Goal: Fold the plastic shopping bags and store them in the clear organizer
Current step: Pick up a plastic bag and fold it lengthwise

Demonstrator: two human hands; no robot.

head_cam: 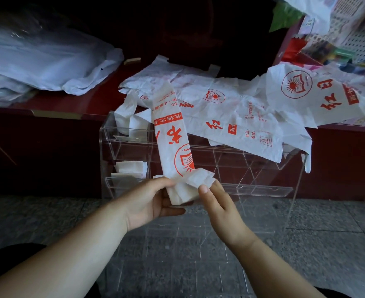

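Mid-fold: the left hand (155, 204) grips the bottom end of the printed bag strip (173, 136), the right hand (219, 206) pinches its folded corner, so another upward fold seems due.

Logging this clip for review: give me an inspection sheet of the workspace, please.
Surface: grey stone floor, red counter behind.
Job's things: clear organizer on the floor, folded bags in its left compartments; printed strip in hand; loose bags draped over organizer and counter.
Clutter: plastic pile on the counter, left.
Grippers: left hand grips the strip's lower end; right hand pinches its fold.
Cables: nothing seen.
Surroundings: perforated panels, upper right.
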